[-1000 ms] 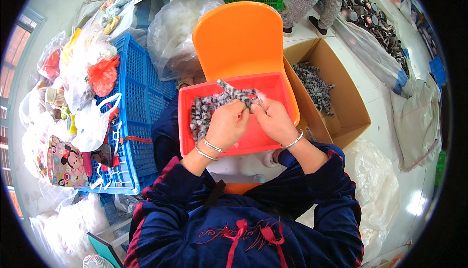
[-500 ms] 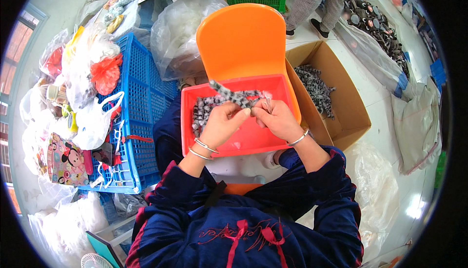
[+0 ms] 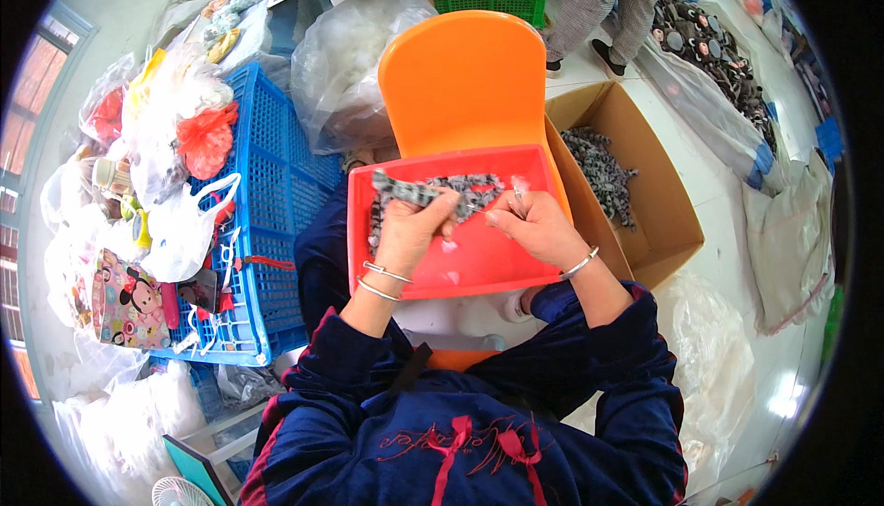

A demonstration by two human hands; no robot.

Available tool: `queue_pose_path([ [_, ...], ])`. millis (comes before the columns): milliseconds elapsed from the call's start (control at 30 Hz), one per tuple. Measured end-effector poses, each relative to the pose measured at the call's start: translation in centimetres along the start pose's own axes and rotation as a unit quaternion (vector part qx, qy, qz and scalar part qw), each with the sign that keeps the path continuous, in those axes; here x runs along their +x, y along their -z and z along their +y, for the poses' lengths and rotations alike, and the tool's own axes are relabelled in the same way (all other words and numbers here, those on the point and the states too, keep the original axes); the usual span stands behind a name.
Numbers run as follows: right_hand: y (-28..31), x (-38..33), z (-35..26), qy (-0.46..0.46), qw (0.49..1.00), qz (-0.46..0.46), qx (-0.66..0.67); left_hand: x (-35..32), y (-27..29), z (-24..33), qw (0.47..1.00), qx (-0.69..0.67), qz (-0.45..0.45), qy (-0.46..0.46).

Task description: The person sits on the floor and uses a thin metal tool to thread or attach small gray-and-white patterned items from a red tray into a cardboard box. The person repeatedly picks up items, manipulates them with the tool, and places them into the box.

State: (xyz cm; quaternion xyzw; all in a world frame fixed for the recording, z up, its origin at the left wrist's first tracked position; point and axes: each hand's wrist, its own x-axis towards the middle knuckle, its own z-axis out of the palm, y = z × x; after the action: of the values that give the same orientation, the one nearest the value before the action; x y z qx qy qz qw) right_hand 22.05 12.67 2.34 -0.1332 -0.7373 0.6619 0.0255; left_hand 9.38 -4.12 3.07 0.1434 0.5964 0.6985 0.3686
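My left hand (image 3: 412,226) is closed around a grey-and-black striped plush piece (image 3: 401,190), narrow like a tail, over the left part of a red plastic tub (image 3: 465,271). More striped plush pieces (image 3: 477,189) lie inside that tub. To the right, a short gap away, my right hand (image 3: 540,229) pinches a slim metal tool (image 3: 519,202), its exact kind partly hidden by the fingers. A tuft of white fluff (image 3: 519,181) shows by the tool's upper end. The tub rests on the seat of an orange chair (image 3: 465,82).
At the right stands an open cardboard box (image 3: 658,184) with more striped pieces. A blue plastic crate (image 3: 272,276) piled with bags is at left. Behind it sits a clear bag of white stuffing (image 3: 345,73). Another person's legs (image 3: 599,13) are at the far right.
My hands have come apart from where they met at the plush piece. The left one has drawn the piece leftward, and the right one has shifted slightly right with the metal tool.
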Motion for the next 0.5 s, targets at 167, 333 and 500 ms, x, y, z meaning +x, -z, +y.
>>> queue_pose_path([
  [167,-0.4,-0.1,-0.4,0.027,0.998,-0.002,0.048,-0.2,-1.7,-1.5,0.997,-0.048,-0.060,0.009],
  [333,0.4,-0.5,-1.2,0.027,0.999,0.013,0.037,-0.4,-0.9,-1.2,0.997,-0.058,-0.057,0.007],
  [500,0.8,-0.6,-1.2,0.008,0.999,-0.005,0.052,-0.6,-1.2,-0.6,0.997,-0.048,-0.063,0.015],
])
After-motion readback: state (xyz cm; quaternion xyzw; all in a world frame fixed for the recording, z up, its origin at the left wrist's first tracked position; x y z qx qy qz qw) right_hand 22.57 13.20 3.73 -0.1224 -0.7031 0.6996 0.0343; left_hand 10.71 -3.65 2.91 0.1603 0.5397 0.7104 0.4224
